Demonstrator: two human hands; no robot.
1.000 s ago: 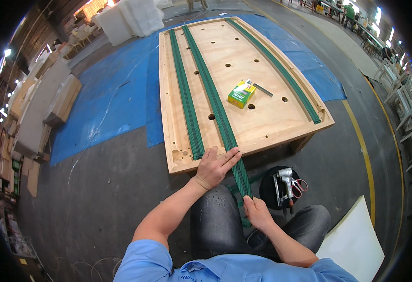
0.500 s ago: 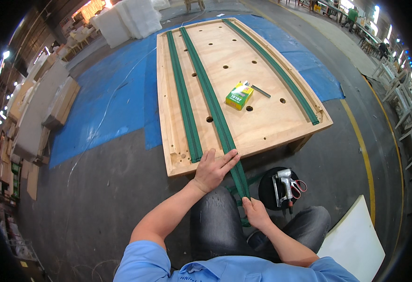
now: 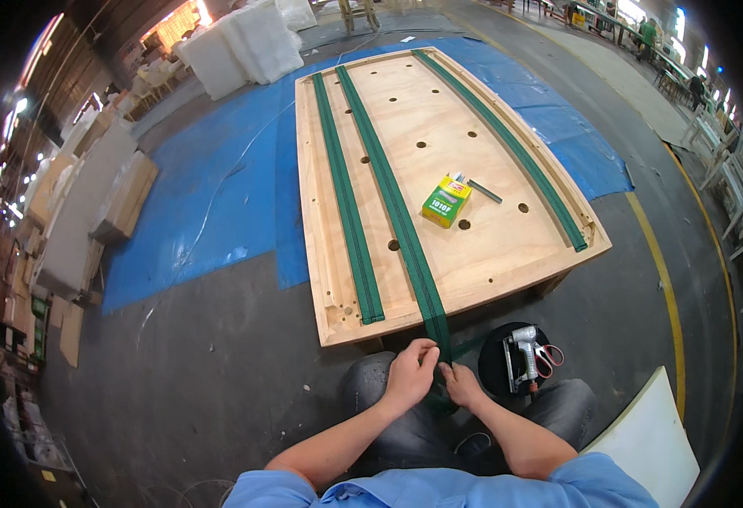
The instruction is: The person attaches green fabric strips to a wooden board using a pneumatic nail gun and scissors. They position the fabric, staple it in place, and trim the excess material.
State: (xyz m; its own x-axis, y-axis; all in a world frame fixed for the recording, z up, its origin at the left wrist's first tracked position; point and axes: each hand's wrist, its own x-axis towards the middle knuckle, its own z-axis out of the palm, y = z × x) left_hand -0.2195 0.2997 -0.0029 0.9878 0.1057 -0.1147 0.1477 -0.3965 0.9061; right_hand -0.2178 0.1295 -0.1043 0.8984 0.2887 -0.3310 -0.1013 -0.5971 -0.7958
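A long green webbing strap [image 3: 414, 254] lies along a pale wooden frame [image 3: 464, 279] and hangs over its near edge toward my lap. Just past that edge, my left hand [image 3: 412, 374] has its fingers closed at the strap. Beside it on the right, my right hand [image 3: 463, 386] grips the strap's hanging length between thumb and fingers; the part below is mostly hidden. Another green strap [image 3: 348, 203] runs along the left side of the panel, and a third strap [image 3: 515, 152] follows its right side.
On the panel sit a green-yellow box [image 3: 446, 203] and a staple strip [image 3: 484, 191]. A round black stool [image 3: 493, 360] at my right holds a staple gun [image 3: 521, 349] and scissors [image 3: 547, 362]. White foam [image 3: 646, 432] lies lower right; blue sheeting [image 3: 210, 203] covers floor around the frame.
My left hand has left the panel's near edge, where it lay on the strap, and come back toward me beside my right hand. My right hand keeps its grip. The view has shifted slightly.
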